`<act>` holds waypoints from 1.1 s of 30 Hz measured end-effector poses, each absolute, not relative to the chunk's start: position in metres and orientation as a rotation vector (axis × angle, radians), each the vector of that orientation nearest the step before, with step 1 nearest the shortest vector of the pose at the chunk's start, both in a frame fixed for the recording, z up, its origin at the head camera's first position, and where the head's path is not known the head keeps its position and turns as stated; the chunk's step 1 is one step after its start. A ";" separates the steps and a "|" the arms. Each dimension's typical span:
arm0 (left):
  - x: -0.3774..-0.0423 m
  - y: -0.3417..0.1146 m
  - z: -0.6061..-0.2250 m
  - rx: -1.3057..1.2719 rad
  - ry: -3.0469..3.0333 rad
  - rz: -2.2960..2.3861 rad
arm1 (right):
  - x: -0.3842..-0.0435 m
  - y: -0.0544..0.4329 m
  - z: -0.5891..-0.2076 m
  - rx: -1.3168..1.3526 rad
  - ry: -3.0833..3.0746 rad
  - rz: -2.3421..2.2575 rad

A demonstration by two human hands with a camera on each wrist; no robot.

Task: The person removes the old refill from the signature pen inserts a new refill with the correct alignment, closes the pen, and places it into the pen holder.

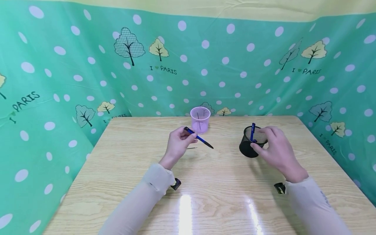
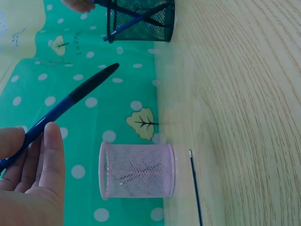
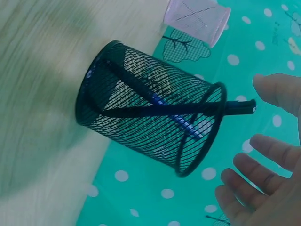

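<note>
- The left hand [image 1: 177, 142] hovers above the wooden table [image 1: 205, 189], left of centre, with its fingers curled around a blue pen [image 1: 198, 137]. The left wrist view shows the thumb [image 2: 51, 162] lying along the barrel while the other fingers close in behind it.
- The blue pen slants away from that grip, its black tip pointing right and down toward the table, clear of the surface.
- A thin pen refill [image 1: 191, 148] lies flat on the table just under the left hand, touching neither hand.
- A pink mesh cup [image 1: 200, 119] stands upright near the table's far edge, just behind the left hand, with 1 thin refill leaning inside it.
- A black mesh cup [image 1: 250, 142] sits right of centre and holds 2 pens; 1 blue pen end sticks up past the rim.
- The right hand [image 1: 274, 147] is at the black mesh cup's right side, fingers spread and relaxed. In the right wrist view the fingers [image 3: 251, 172] stand apart from the rim, gripping nothing.
</note>
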State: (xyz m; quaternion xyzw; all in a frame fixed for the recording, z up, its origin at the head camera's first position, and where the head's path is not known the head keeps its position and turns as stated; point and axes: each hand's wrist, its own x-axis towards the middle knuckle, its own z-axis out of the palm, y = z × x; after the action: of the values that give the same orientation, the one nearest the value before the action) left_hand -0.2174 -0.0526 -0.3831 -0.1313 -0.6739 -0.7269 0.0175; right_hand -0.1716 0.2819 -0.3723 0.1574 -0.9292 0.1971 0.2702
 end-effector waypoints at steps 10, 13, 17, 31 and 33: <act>-0.220 -0.049 -0.384 -0.429 -2.071 -2.247 | -0.176 0.293 -0.383 0.292 -2.597 0.660; -0.221 -0.048 -0.384 -0.438 -2.070 -2.248 | -0.177 0.296 -0.386 0.234 -2.640 0.728; -0.221 -0.048 -0.385 -0.440 -2.073 -2.260 | -0.178 0.300 -0.388 0.176 -2.674 0.785; -0.207 -0.046 -0.363 -0.456 -2.088 -2.278 | -0.182 0.305 -0.399 0.098 -2.722 1.020; -0.206 -0.045 -0.363 -0.466 -2.086 -2.284 | -0.183 0.305 -0.402 0.080 -2.716 1.072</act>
State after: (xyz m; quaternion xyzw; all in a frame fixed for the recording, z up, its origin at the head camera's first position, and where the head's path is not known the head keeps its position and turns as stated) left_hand -0.2065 -0.0452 -0.3633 -0.1489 -0.6668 -0.7302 0.0069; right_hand -0.1827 0.3053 -0.4018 0.0273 -0.9243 0.3646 0.1099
